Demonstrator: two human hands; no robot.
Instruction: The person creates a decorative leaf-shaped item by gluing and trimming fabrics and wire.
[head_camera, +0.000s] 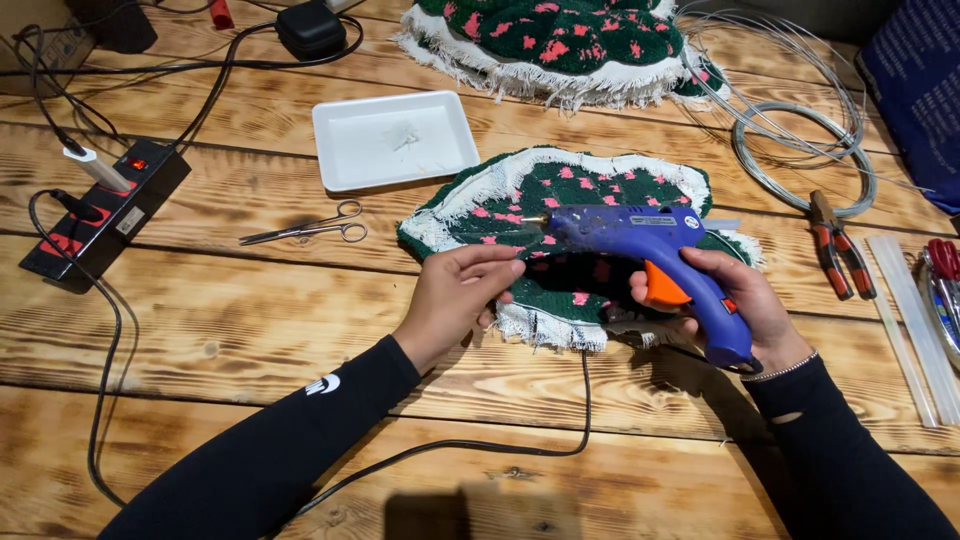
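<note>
- Currently the right hand (735, 300) grips a blue plastic glue gun with orange trigger (650, 245), nozzle pointing left over the green knitted piece with pink spots and white fringe (560, 215) mid-worktop.
- Left hand (462, 290) pinches that piece's near edge; any glue laid can't be made out.
- A second such fringed knit (550, 40) lies at the far edge.

Plank table (250, 330): tray (345, 150), scissors (310, 229), pliers (838, 245), wire coil (760, 165).
</note>
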